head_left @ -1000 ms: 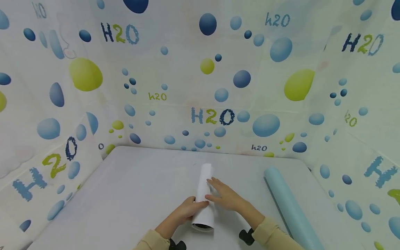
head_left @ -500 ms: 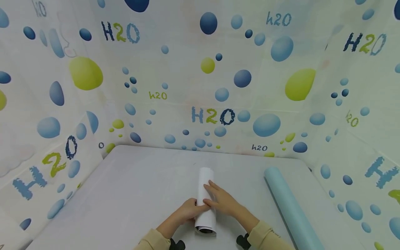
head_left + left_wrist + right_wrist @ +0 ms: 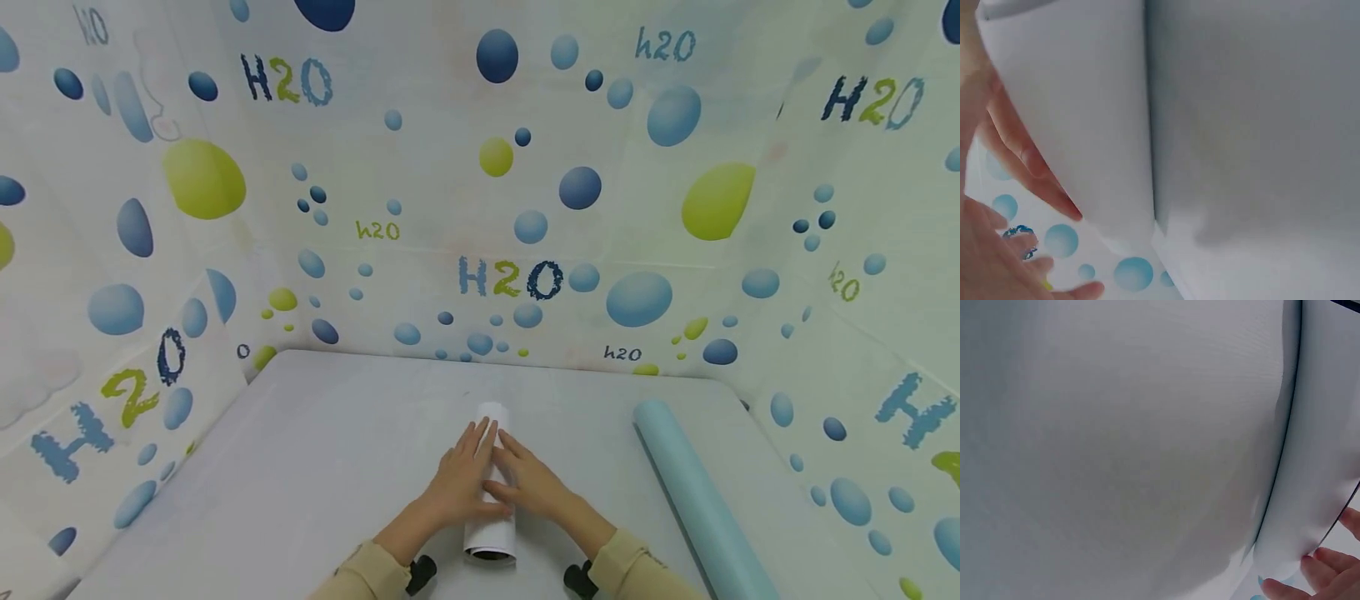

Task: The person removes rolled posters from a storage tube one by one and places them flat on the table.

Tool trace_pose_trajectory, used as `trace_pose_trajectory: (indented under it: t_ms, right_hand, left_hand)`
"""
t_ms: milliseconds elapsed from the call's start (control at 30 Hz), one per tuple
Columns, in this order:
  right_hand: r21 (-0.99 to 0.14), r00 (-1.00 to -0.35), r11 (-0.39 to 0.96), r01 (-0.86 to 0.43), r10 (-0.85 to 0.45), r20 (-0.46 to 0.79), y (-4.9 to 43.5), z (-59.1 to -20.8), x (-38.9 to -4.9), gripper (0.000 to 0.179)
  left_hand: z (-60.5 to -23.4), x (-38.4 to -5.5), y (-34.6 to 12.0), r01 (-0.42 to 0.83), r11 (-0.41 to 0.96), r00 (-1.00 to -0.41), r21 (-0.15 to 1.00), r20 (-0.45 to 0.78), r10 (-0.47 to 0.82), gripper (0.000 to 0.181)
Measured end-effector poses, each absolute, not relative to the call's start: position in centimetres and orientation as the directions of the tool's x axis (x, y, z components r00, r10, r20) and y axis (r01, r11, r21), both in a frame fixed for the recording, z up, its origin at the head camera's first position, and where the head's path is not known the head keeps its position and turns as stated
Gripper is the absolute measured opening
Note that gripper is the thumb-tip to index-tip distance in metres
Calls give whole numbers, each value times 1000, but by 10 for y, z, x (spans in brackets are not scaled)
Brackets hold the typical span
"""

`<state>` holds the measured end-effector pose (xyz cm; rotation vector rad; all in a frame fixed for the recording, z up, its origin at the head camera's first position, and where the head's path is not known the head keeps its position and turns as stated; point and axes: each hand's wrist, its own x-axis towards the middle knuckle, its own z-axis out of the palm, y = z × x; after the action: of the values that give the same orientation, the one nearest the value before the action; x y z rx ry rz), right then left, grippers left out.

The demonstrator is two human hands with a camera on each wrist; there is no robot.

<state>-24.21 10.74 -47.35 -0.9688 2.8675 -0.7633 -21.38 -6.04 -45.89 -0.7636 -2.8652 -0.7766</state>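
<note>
A rolled sheet of white paper (image 3: 490, 535) lies lengthwise on the table, its open end towards me. My left hand (image 3: 459, 485) is over its left side, fingers extended forward and thumb across the roll. In the left wrist view, the left hand's fingers (image 3: 997, 256) are spread and blurred; whether they touch the paper I cannot tell. My right hand (image 3: 536, 487) rests on the roll's right side with fairly straight fingers. In the right wrist view, the right hand's fingertips (image 3: 1313, 569) touch the white paper (image 3: 1316, 456) along its loose edge.
A long light-blue roll (image 3: 701, 496) lies slanting on the right side of the white table (image 3: 322, 442). Curtains (image 3: 420, 167) printed with bubbles and H2O lettering surround the table at the back and sides.
My left hand has let go of the roll's near left side and moved forward over it, its fingers now extended. The right hand has stayed on the roll, which shifted slightly towards me.
</note>
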Motion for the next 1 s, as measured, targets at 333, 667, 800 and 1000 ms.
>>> trace_pose_trajectory:
  t_ms: [333, 667, 800, 1000]
  right_hand:
    - [-419, -778, 669, -614, -602, 180, 102, -480, -243, 73]
    - [-415, -818, 722, -554, -564, 110, 102, -473, -242, 69]
    - [-390, -803, 717, -577, -584, 114, 103, -469, -243, 64]
    - [-297, -788, 734, -610, -603, 127, 104, -469, -245, 58]
  left_hand:
    - [-457, -223, -57, 579, 671, -800, 463, 167, 576, 110]
    - [-454, -224, -66, 525, 697, -822, 489, 78, 565, 109]
    - [-452, -223, -72, 495, 717, -838, 490, 50, 544, 104]
    - [-440, -219, -82, 419, 791, -874, 446, -37, 484, 95]
